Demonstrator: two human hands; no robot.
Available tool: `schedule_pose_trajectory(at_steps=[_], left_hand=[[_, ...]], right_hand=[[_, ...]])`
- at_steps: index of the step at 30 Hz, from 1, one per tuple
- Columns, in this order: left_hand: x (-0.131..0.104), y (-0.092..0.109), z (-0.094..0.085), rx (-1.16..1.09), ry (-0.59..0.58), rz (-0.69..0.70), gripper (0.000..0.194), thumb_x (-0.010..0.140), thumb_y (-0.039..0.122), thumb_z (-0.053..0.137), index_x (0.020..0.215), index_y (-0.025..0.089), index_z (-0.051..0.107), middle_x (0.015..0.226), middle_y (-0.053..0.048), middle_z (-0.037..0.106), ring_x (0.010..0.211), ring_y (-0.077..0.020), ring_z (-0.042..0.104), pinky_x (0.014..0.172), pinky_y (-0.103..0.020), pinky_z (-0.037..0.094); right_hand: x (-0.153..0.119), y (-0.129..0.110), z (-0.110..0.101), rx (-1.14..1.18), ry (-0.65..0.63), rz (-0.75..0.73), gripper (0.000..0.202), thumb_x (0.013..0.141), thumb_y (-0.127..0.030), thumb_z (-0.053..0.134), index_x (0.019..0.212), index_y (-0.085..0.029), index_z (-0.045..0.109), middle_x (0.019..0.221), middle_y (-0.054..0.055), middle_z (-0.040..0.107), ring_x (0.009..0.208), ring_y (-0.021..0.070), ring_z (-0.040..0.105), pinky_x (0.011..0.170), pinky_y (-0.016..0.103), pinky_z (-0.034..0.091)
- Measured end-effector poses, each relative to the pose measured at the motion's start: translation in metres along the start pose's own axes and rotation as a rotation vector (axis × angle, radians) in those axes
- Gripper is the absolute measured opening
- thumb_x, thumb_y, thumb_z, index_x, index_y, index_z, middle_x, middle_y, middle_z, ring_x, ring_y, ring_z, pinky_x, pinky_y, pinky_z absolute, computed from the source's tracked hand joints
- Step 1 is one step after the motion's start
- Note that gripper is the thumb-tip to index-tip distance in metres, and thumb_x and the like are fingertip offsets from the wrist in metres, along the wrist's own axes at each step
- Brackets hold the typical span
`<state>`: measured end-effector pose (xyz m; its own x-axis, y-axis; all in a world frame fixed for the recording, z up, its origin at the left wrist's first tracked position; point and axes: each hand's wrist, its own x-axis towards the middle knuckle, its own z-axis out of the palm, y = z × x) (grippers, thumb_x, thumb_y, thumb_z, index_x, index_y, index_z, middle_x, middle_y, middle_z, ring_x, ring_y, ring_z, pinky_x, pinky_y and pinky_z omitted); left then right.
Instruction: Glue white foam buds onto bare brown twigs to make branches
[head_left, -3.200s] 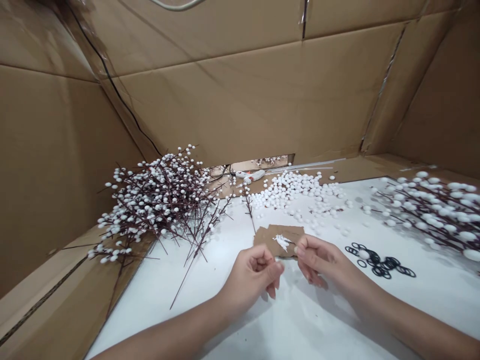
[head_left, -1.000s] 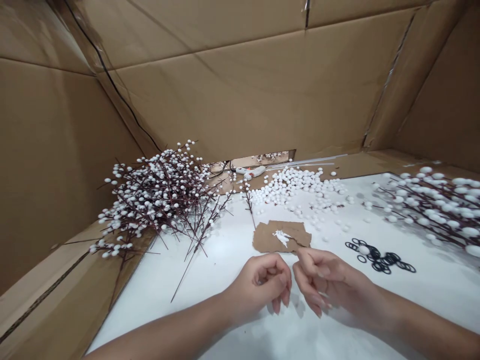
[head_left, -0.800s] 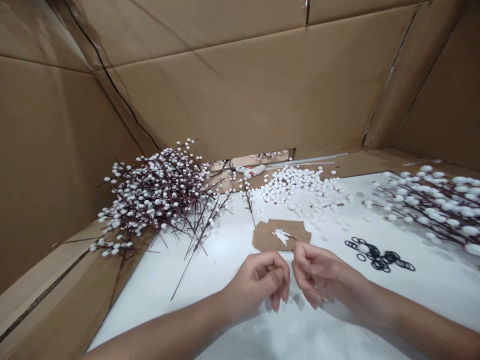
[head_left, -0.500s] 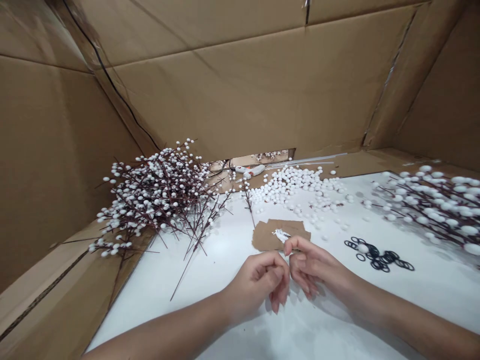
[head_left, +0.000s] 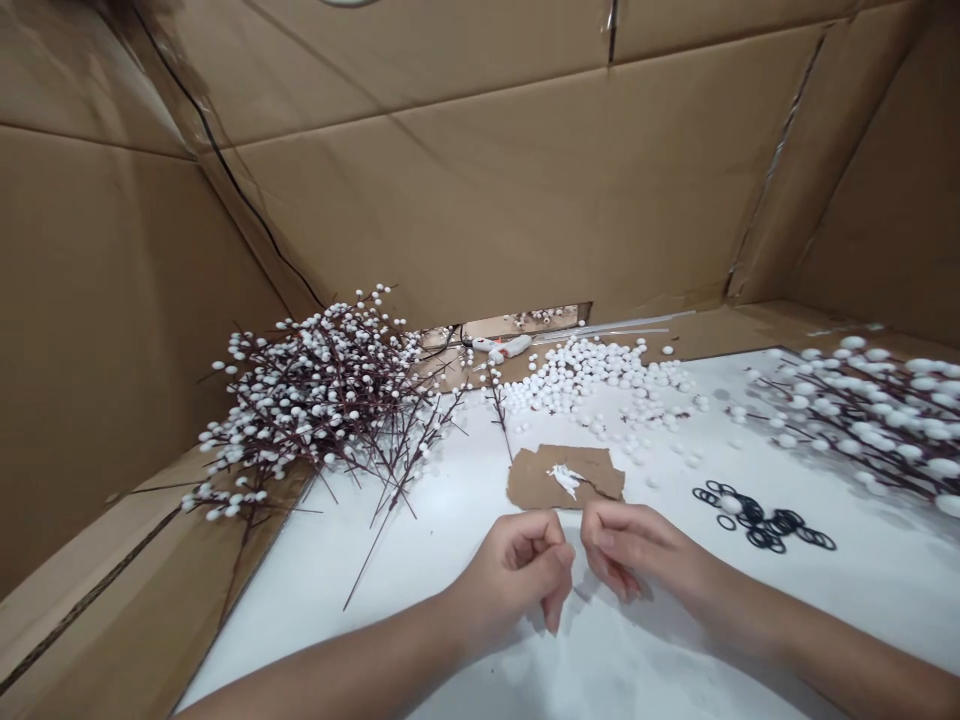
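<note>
My left hand [head_left: 523,565] is loosely curled just above the white tabletop [head_left: 450,660], its thumb pressed against the bent fingers. Close beside it, a small gap away, my right hand [head_left: 626,545] is curled in the same way, fingers pointing down. Nothing shows in either hand. Just beyond them lies a torn piece of cardboard [head_left: 532,478] with a white smear of glue [head_left: 565,478] on it. To the right of my right hand is a heap of black rubber rings [head_left: 765,525] with a white ball [head_left: 730,505] among them.
Brown twigs with white berries [head_left: 315,390] are piled at the left, and more berry branches [head_left: 877,410] lie at the right. Loose white balls [head_left: 592,370] spread at the back. A glue gun [head_left: 502,347] rests near a slot in the cardboard wall [head_left: 480,200].
My hands have drawn slightly apart. My right hand's raised index finger has come down and curled in, moving off the cardboard piece. The view has tilted up slightly.
</note>
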<state>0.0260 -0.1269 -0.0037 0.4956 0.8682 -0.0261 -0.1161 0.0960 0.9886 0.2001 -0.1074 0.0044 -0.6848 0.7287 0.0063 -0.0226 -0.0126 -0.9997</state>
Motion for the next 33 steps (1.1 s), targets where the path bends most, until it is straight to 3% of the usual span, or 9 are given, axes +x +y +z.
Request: schedule_pose_trajectory(at_steps=[6,11,23,27,33], left_hand=[[-0.001,0.000,0.000,-0.050,-0.001,0.021,0.039,0.072,0.052,0.058,0.064,0.017,0.042,0.042,0.004,0.051,0.035,-0.0060,0.041,0.042,-0.019,0.032],[0.000,-0.001,-0.002,-0.073,-0.021,0.001,0.040,0.070,0.052,0.061,0.064,0.018,0.041,0.040,0.008,0.041,0.035,-0.0065,0.042,0.038,-0.017,0.029],[-0.001,-0.004,-0.004,0.219,-0.059,-0.023,0.054,0.068,0.067,0.050,0.048,0.019,0.034,0.036,0.005,0.040,0.032,-0.0034,0.031,0.034,-0.019,0.020],[-0.001,-0.005,-0.006,0.187,-0.067,-0.040,0.058,0.064,0.066,0.055,0.040,0.019,0.031,0.035,0.003,0.041,0.030,-0.0030,0.029,0.034,-0.021,0.017],[-0.002,0.000,-0.006,0.171,-0.126,-0.008,0.059,0.064,0.066,0.055,0.035,0.016,0.044,0.035,0.001,0.039,0.035,-0.0053,0.031,0.039,-0.024,0.019]], right_hand=[[-0.005,-0.007,0.004,-0.297,-0.129,0.009,0.038,0.085,-0.048,0.044,0.061,-0.018,0.042,0.059,-0.002,0.044,0.054,0.0103,0.036,0.050,0.023,0.027],[-0.006,-0.015,0.007,-0.441,-0.174,-0.066,0.032,0.084,-0.035,0.046,0.057,-0.018,0.047,0.067,0.003,0.050,0.067,0.0149,0.048,0.060,0.026,0.038],[-0.012,-0.017,0.003,-0.442,-0.268,-0.167,0.024,0.084,-0.024,0.048,0.065,-0.017,0.060,0.085,0.008,0.062,0.086,0.0200,0.055,0.075,0.032,0.043],[-0.012,-0.019,0.004,-0.489,-0.290,-0.150,0.022,0.082,-0.017,0.048,0.063,-0.017,0.059,0.071,0.005,0.060,0.077,0.0180,0.056,0.072,0.029,0.043],[-0.011,-0.021,0.004,-0.520,-0.297,-0.131,0.019,0.078,-0.011,0.050,0.062,-0.016,0.059,0.066,0.002,0.057,0.071,0.0153,0.056,0.070,0.027,0.042]])
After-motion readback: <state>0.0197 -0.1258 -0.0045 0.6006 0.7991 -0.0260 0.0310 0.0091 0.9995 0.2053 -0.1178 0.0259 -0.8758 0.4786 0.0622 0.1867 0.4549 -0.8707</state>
